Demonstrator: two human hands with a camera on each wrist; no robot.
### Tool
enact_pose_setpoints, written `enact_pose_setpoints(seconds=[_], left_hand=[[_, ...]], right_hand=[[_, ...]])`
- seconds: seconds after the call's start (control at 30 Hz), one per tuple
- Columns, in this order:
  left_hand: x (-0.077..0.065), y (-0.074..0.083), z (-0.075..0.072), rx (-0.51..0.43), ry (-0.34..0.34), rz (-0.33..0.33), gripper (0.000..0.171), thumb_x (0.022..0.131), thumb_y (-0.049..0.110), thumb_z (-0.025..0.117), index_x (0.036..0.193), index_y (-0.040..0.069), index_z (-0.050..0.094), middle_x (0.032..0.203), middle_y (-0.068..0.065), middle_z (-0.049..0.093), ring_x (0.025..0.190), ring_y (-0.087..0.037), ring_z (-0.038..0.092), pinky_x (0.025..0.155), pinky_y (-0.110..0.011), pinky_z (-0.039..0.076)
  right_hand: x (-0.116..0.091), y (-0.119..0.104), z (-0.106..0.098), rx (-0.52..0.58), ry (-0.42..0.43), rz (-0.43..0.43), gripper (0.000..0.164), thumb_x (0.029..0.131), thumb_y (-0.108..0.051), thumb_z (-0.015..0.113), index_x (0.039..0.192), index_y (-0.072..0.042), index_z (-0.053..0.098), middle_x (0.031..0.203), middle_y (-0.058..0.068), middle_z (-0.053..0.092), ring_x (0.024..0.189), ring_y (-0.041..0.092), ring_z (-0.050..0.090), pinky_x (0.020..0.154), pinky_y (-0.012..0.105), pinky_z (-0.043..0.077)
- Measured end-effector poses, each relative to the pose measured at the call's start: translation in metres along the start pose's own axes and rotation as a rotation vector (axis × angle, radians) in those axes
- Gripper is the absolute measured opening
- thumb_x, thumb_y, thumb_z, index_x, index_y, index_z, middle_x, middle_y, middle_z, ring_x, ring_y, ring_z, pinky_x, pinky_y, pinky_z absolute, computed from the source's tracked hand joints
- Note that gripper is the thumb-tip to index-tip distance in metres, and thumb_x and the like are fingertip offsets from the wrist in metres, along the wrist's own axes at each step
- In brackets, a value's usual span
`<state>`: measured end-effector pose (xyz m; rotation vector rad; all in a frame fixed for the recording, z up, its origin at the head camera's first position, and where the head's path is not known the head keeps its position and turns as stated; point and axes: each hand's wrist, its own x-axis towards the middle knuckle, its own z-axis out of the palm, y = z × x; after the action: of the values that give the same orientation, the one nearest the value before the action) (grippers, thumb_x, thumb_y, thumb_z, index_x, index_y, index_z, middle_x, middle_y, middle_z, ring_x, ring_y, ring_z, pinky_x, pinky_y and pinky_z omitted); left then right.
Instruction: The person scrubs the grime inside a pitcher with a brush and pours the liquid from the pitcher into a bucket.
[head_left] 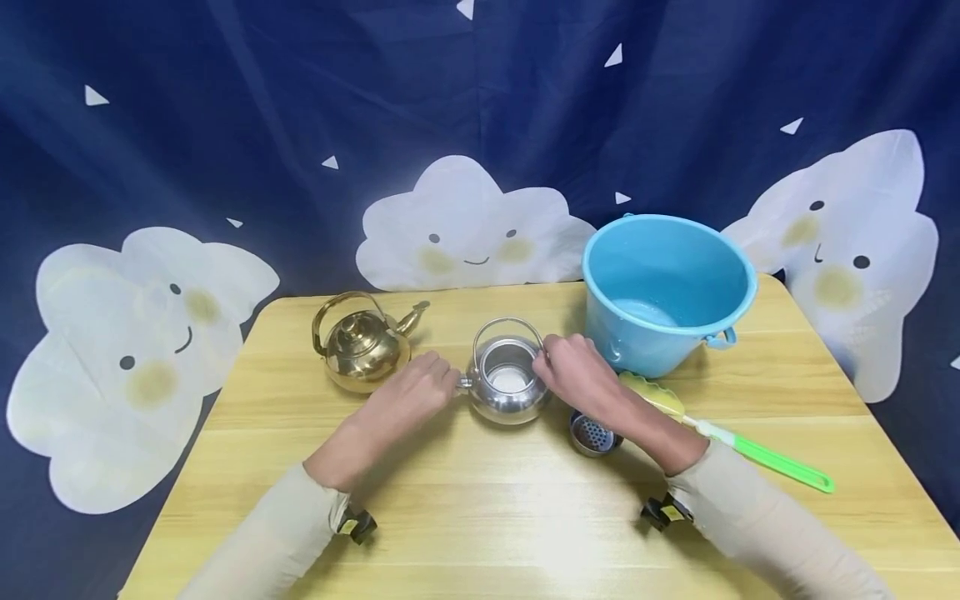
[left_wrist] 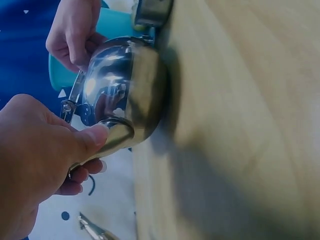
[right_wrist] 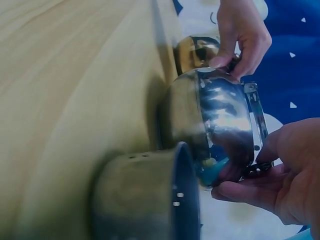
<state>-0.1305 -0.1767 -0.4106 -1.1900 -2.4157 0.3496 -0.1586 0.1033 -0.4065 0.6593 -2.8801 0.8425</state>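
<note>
A silver teapot [head_left: 508, 408] stands upright and lidless at the middle of the table, its hoop handle raised over the open mouth. My left hand [head_left: 420, 387] pinches its spout [left_wrist: 117, 136] between thumb and fingers. On the opposite side, my right hand [head_left: 579, 373] pinches the teapot near the handle's hinge, as the right wrist view shows. Below that hand sits a small metal strainer cup [head_left: 592, 435] with a perforated bottom, apart from the teapot and partly hidden by the right forearm in the head view.
A brass teapot [head_left: 360, 354] stands to the left, spout pointing right. Behind my right hand is a light blue bucket [head_left: 652, 333]. A brush with a green handle [head_left: 783, 463] lies at the right, its yellow head beside the bucket. A dark blue cloud-print curtain [head_left: 525, 100] hangs behind the table.
</note>
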Motion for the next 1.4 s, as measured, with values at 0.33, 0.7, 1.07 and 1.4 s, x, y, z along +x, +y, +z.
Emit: enact_pose_setpoints(seconds=[0.33,0.7,1.07,1.4], left_hand=[[0.02,-0.025,-0.025,0.087,0.045,0.028,0.009,0.087,-0.007,0.073,0.089,0.002,0.07,0.074,-0.005,0.066,0.068,-0.015,0.052,0.064,-0.023,0.049],[0.051,-0.053,-0.068,0.058,-0.029,0.013,0.028,0.078,-0.021,0.068,0.099,-0.004,0.068,0.082,-0.01,0.066,0.076,-0.022,0.056,0.067,-0.029,0.052],[0.097,-0.07,-0.102,0.177,0.072,-0.001,0.017,0.092,-0.014,0.06,0.103,-0.008,0.07,0.082,-0.014,0.069,0.075,-0.026,0.056,0.068,-0.034,0.052],[0.152,-0.068,-0.11,0.159,0.118,-0.077,0.031,0.092,-0.017,0.044,0.095,-0.004,0.071,0.078,-0.016,0.067,0.075,-0.032,0.059,0.068,-0.04,0.05]], right_hand=[[0.018,-0.013,-0.035,-0.029,0.04,-0.029,0.028,0.094,-0.006,0.054,0.066,-0.011,0.055,0.057,0.004,0.053,0.049,0.014,0.049,0.044,0.026,0.04],[0.038,-0.023,-0.08,-0.031,0.134,-0.034,0.025,0.096,-0.009,0.052,0.071,-0.008,0.057,0.062,0.006,0.054,0.056,0.019,0.05,0.048,0.03,0.04],[0.051,-0.022,-0.122,-0.051,0.378,-0.065,0.025,0.093,-0.01,0.052,0.069,-0.006,0.058,0.059,0.005,0.053,0.051,0.021,0.05,0.047,0.029,0.035],[0.046,-0.003,-0.155,-0.04,0.505,0.006,0.025,0.095,-0.01,0.051,0.08,-0.002,0.07,0.069,0.013,0.066,0.058,0.026,0.055,0.051,0.024,0.034]])
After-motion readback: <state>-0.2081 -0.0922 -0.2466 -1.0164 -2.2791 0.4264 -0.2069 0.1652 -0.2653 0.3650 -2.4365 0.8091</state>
